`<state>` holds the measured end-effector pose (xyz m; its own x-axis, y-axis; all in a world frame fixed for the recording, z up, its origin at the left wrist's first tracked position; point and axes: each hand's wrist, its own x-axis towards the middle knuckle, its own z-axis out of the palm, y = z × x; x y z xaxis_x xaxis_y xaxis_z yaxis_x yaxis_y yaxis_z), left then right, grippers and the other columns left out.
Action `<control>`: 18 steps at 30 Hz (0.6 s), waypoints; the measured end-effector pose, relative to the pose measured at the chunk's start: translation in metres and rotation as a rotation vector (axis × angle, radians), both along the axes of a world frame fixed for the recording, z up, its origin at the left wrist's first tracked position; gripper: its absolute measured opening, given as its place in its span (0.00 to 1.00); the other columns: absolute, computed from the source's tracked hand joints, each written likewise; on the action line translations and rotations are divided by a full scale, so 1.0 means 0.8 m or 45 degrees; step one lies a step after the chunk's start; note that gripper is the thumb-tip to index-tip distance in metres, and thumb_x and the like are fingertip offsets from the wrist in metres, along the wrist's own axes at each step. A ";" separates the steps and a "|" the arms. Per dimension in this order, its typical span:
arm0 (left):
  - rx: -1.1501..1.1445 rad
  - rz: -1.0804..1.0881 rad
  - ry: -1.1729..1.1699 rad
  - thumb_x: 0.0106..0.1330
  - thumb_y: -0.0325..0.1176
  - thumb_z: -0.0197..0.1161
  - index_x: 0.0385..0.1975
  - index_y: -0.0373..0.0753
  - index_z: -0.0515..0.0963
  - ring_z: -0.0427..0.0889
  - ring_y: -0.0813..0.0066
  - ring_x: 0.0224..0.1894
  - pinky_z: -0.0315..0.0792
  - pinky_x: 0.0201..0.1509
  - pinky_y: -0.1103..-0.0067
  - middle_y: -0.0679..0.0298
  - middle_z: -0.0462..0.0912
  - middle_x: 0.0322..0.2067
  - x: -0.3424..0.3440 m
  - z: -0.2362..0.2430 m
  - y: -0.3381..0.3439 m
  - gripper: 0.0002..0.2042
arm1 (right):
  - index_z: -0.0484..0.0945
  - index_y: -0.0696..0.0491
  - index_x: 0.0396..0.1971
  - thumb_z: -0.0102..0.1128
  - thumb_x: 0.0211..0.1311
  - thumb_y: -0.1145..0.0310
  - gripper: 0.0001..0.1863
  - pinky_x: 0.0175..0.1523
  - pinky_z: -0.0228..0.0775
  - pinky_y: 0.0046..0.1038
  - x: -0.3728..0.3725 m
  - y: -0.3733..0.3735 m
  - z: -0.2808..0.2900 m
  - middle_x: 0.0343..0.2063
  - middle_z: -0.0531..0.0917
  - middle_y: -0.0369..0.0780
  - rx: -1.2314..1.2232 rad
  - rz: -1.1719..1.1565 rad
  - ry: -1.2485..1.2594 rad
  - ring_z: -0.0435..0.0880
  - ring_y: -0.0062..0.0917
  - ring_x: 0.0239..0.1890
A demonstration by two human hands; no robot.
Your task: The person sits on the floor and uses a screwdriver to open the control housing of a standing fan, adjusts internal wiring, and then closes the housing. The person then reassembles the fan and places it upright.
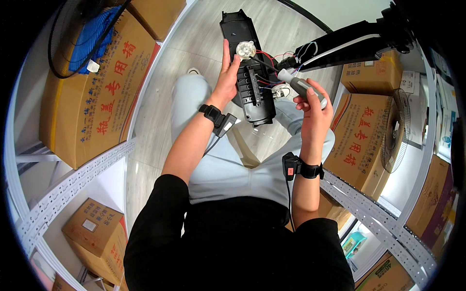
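Now the left hand holds the black case, long way pointing ahead; the right hand grips a screwdriver over it.

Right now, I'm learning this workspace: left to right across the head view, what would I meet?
Large cardboard box, left hand, black housing, right hand holding a grey screwdriver, round wire guard.

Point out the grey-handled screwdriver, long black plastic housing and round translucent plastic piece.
Grey-handled screwdriver [299, 85], head view: grip.
Long black plastic housing [241, 31], head view: upper panel.
Round translucent plastic piece [246, 50], head view: centre.
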<state>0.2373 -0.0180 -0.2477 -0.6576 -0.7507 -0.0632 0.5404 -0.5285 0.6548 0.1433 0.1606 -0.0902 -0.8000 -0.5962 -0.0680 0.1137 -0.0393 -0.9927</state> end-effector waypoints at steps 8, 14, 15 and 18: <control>-0.044 0.018 -0.027 0.80 0.39 0.47 0.72 0.52 0.58 0.63 0.74 0.67 0.62 0.67 0.76 0.64 0.61 0.69 -0.002 0.002 0.002 0.23 | 0.75 0.63 0.54 0.61 0.68 0.68 0.20 0.31 0.72 0.20 -0.002 0.003 0.002 0.39 0.85 0.45 -0.065 0.023 -0.055 0.84 0.23 0.29; -0.043 0.018 -0.078 0.79 0.41 0.50 0.58 0.47 0.72 0.71 0.83 0.50 0.69 0.55 0.81 0.71 0.74 0.49 0.000 -0.002 0.006 0.13 | 0.75 0.63 0.54 0.62 0.68 0.67 0.20 0.31 0.71 0.20 -0.002 0.004 0.003 0.40 0.85 0.46 -0.063 0.045 -0.056 0.84 0.23 0.29; -0.045 0.013 -0.084 0.79 0.41 0.51 0.56 0.47 0.73 0.71 0.84 0.48 0.69 0.54 0.82 0.72 0.73 0.48 0.000 -0.005 0.005 0.12 | 0.75 0.63 0.54 0.62 0.68 0.67 0.20 0.31 0.71 0.20 -0.003 0.003 0.003 0.40 0.85 0.46 -0.058 0.051 -0.057 0.84 0.23 0.30; -0.043 0.011 -0.111 0.78 0.40 0.53 0.53 0.46 0.74 0.71 0.85 0.46 0.69 0.51 0.82 0.73 0.73 0.45 0.000 -0.019 0.003 0.11 | 0.75 0.63 0.54 0.62 0.68 0.67 0.20 0.31 0.71 0.20 -0.004 -0.001 0.003 0.40 0.85 0.46 -0.047 0.060 -0.067 0.84 0.23 0.30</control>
